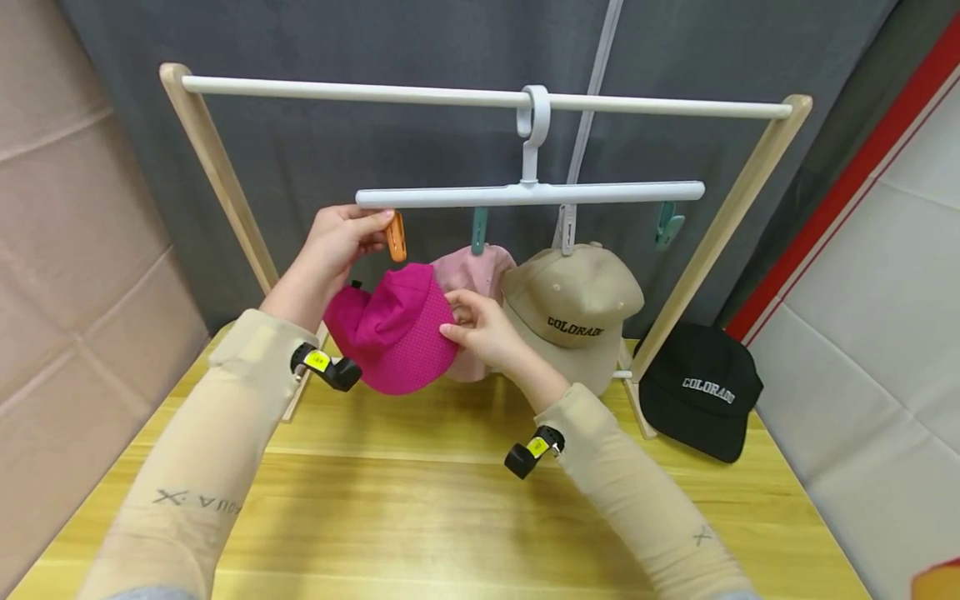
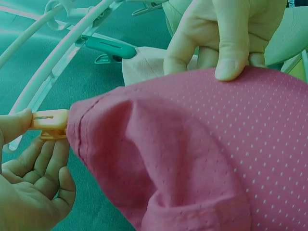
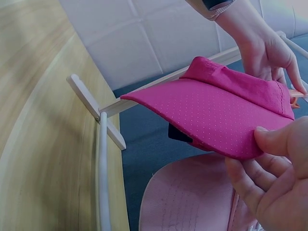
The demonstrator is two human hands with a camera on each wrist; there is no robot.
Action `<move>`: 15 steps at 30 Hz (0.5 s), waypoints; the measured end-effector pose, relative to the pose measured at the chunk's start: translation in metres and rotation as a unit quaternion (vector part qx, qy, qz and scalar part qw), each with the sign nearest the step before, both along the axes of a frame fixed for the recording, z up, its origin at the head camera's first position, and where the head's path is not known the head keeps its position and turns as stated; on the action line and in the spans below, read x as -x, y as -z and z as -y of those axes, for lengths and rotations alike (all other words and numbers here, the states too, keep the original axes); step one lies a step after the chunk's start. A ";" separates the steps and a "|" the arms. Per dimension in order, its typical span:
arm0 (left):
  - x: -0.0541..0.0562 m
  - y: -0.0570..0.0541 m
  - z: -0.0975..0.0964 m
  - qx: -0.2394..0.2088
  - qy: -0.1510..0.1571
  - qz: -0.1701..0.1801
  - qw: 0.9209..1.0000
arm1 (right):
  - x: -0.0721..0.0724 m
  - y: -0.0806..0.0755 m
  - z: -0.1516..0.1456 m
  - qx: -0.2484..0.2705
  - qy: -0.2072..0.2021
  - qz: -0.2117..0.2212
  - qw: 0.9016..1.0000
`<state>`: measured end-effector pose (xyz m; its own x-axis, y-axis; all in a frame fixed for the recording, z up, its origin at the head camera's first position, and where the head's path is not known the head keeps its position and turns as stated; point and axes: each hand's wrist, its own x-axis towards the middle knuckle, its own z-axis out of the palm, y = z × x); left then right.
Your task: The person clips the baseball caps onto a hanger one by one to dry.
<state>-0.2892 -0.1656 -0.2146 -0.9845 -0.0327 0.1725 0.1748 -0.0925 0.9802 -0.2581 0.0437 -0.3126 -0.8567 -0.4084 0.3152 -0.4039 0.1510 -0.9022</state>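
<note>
My left hand (image 1: 337, 239) pinches an orange clip (image 1: 396, 237) under the left end of the white hanger (image 1: 457, 197). In the left wrist view the clip (image 2: 50, 118) meets the crown's edge of a magenta cap (image 2: 173, 144); whether its jaws bite the fabric I cannot tell. With thumb and fingers, my right hand (image 1: 491, 332) holds the dotted brim of that cap (image 1: 408, 346). Just behind hangs a pale pink cap (image 1: 471, 271) from a green clip (image 1: 479, 231). To its right, a beige cap (image 1: 581, 283) hangs from a grey clip (image 1: 568, 229).
The hanger hooks over the white rod (image 1: 360, 90) of a wooden rack (image 1: 716, 233). Another green clip (image 1: 667, 225) dangles at the hanger's right end, holding nothing. A black cap (image 1: 701, 387) lies on the wooden table (image 1: 420, 517) beside the rack's right foot.
</note>
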 end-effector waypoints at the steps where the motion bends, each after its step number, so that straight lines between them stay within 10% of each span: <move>1: 0.000 0.000 0.000 -0.001 -0.003 0.000 1.000 | 0.000 0.000 0.001 -0.002 0.003 -0.003 1.000; 15: -0.005 0.001 -0.003 0.011 -0.038 0.001 0.999 | -0.002 -0.004 0.008 -0.012 0.039 -0.031 0.999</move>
<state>-0.2838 -0.1624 -0.2160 -0.9795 -0.1036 0.1730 0.1795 -0.0569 0.9821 -0.2565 0.0352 -0.3090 -0.8648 -0.3498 0.3604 -0.4458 0.2043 -0.8715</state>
